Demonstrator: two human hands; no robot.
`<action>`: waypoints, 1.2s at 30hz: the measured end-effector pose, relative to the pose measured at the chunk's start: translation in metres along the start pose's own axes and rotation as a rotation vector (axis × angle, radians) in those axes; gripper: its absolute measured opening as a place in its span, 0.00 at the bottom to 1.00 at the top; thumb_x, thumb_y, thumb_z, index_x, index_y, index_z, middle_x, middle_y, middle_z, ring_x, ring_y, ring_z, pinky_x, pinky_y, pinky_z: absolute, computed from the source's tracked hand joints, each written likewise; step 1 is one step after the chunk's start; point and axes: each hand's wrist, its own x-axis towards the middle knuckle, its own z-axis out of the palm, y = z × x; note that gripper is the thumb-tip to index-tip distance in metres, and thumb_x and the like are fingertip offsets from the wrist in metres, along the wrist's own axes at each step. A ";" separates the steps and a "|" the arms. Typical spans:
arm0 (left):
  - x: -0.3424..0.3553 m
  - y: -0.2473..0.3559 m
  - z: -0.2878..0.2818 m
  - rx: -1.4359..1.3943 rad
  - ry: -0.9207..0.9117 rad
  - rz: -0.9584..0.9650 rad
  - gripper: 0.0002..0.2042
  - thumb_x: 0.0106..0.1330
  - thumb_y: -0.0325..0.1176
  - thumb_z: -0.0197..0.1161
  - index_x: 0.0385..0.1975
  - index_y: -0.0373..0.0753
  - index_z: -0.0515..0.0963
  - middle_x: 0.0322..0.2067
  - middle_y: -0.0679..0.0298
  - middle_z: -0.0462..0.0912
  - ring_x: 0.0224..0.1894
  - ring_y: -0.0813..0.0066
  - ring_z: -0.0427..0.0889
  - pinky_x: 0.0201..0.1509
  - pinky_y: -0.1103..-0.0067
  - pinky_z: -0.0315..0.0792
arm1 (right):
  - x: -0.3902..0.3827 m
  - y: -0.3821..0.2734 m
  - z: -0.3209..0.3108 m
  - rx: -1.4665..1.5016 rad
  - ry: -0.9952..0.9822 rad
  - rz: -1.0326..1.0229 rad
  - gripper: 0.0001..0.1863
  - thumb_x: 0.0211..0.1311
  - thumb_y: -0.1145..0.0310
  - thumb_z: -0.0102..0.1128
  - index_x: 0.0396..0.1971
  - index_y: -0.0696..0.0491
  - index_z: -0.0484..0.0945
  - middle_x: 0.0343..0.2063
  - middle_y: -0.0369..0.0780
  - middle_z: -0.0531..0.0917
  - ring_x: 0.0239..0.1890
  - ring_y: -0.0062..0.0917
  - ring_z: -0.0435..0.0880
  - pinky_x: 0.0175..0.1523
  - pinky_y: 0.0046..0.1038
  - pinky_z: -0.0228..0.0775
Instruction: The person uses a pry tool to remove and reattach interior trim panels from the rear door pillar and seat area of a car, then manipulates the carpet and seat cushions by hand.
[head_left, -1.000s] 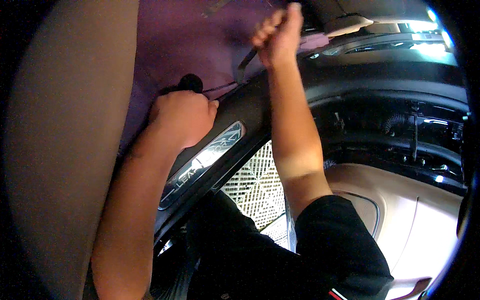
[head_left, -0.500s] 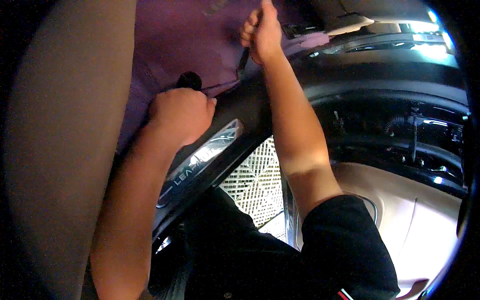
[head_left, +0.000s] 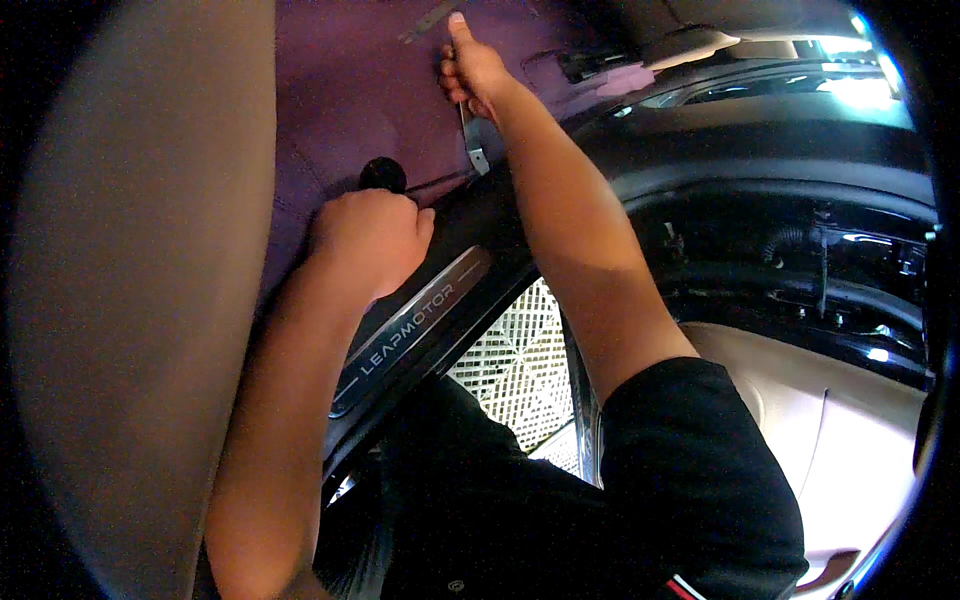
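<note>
Inboard of sill plate (head_left: 412,330): gripping metal strip (head_left: 476,155) in right hand (head_left: 474,76); cannot tell hold of left hand (head_left: 370,238). Judged begun, with remainder unclear.

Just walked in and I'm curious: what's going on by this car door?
A person's right hand grips a flat metal strip, whose bent lower end is at the edge of the black door sill, where it meets the purple floor covering. The left hand is by a black, round-ended piece; its fingers are hidden, so its grip is unclear.
</note>
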 end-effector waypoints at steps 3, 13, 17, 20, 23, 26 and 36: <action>0.000 0.004 -0.004 0.036 -0.015 -0.014 0.22 0.76 0.47 0.52 0.32 0.36 0.87 0.36 0.45 0.87 0.39 0.41 0.86 0.49 0.52 0.79 | 0.005 0.001 0.006 0.064 -0.024 0.098 0.29 0.73 0.31 0.45 0.26 0.42 0.70 0.17 0.33 0.69 0.16 0.24 0.65 0.21 0.30 0.57; -0.005 -0.001 -0.002 0.170 0.086 0.036 0.18 0.75 0.45 0.55 0.29 0.39 0.84 0.35 0.52 0.85 0.38 0.50 0.87 0.40 0.58 0.82 | 0.013 0.011 0.030 -0.711 0.473 -0.729 0.23 0.79 0.54 0.45 0.59 0.57 0.75 0.62 0.54 0.75 0.65 0.52 0.71 0.69 0.49 0.62; -0.004 0.010 0.002 0.180 0.091 0.026 0.16 0.75 0.43 0.56 0.28 0.40 0.82 0.33 0.54 0.84 0.37 0.53 0.86 0.39 0.61 0.82 | 0.028 0.026 0.019 -0.877 0.478 -1.007 0.21 0.75 0.59 0.52 0.60 0.56 0.76 0.62 0.51 0.76 0.65 0.50 0.73 0.69 0.48 0.64; -0.005 0.014 -0.004 0.188 0.008 -0.020 0.14 0.75 0.42 0.56 0.32 0.40 0.81 0.37 0.54 0.83 0.41 0.54 0.85 0.41 0.61 0.82 | 0.029 0.026 0.024 -0.842 0.464 -1.006 0.21 0.72 0.61 0.55 0.59 0.56 0.77 0.61 0.52 0.77 0.63 0.50 0.75 0.68 0.47 0.66; -0.006 0.015 -0.001 0.053 -0.016 -0.085 0.13 0.75 0.41 0.57 0.41 0.38 0.82 0.44 0.52 0.83 0.49 0.54 0.83 0.51 0.61 0.80 | 0.030 0.030 0.027 -0.884 0.477 -0.980 0.21 0.69 0.62 0.56 0.58 0.55 0.78 0.60 0.52 0.77 0.63 0.50 0.75 0.67 0.48 0.67; 0.002 0.033 0.016 -0.080 0.089 -0.030 0.17 0.73 0.41 0.59 0.51 0.33 0.80 0.54 0.48 0.81 0.58 0.52 0.78 0.64 0.62 0.74 | 0.031 0.031 0.033 -0.901 0.494 -0.992 0.21 0.68 0.62 0.57 0.58 0.55 0.78 0.60 0.52 0.78 0.63 0.50 0.76 0.67 0.49 0.67; 0.038 0.076 0.063 0.022 0.026 0.067 0.30 0.69 0.49 0.63 0.57 0.24 0.75 0.59 0.41 0.79 0.64 0.47 0.75 0.73 0.62 0.66 | 0.015 0.034 0.035 -0.909 0.442 -0.915 0.22 0.65 0.64 0.60 0.58 0.52 0.78 0.62 0.50 0.75 0.65 0.48 0.73 0.67 0.50 0.66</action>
